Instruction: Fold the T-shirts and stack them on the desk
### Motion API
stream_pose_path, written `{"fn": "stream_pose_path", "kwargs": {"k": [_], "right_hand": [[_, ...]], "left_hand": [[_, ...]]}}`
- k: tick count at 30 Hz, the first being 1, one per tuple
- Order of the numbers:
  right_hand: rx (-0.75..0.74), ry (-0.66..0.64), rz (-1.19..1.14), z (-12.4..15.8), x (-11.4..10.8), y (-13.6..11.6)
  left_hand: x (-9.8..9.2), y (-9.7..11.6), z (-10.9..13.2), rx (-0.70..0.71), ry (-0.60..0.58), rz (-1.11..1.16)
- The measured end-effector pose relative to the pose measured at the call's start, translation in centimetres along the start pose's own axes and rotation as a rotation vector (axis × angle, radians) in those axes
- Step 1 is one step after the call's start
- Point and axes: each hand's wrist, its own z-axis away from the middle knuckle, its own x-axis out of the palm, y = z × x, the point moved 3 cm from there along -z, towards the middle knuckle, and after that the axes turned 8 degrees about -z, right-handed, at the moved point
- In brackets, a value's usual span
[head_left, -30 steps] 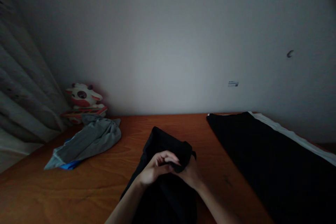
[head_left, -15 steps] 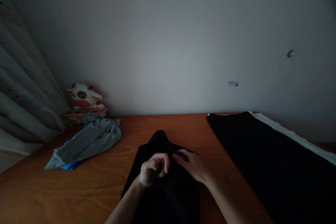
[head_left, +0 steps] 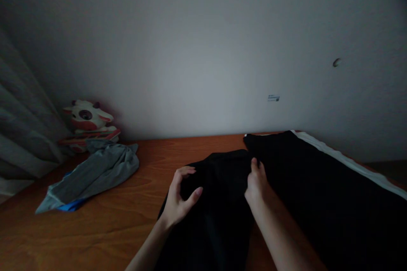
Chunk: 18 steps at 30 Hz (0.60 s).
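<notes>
A black garment [head_left: 219,203] lies spread on the wooden table [head_left: 111,220] in front of me. My left hand [head_left: 179,199] rests on its left part with fingers apart and curved, thumb out to the right. My right hand [head_left: 257,182] is closed, pinching the garment's upper right edge where it meets a second black cloth [head_left: 318,186].
The second black cloth covers the table's right side, with a white strip [head_left: 346,163] along its far edge. A crumpled grey garment with a blue edge [head_left: 92,173] lies at left, a red-and-white cow toy [head_left: 87,118] behind it. A curtain [head_left: 22,127] hangs at far left.
My hands have moved apart: the right one drew the black garment's edge up and to the right, spreading it wider. The left hand went from a loose fist to open.
</notes>
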Motion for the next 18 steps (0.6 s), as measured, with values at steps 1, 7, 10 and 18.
{"fn": "stream_pose_path", "kwargs": {"k": [1, 7, 10, 18], "right_hand": [[0.019, 0.119, 0.01, -0.9, -1.1, 0.3], [0.052, 0.248, -0.018, -1.8, -2.1, 0.0], [0.082, 0.092, -0.095, 0.9, 0.4, -1.1], [0.468, -1.352, -0.172, 8.9, 3.4, -6.3]], "left_hand": [[0.1, 0.2, 0.1, 0.037, -0.029, -0.038], [1.7, -1.1, 1.0, 0.037, -0.244, -0.115], [2.5, -3.2, 1.5, -0.02, -0.294, -0.161], [2.0, -5.2, 1.4, -0.048, -0.388, -0.31]]}}
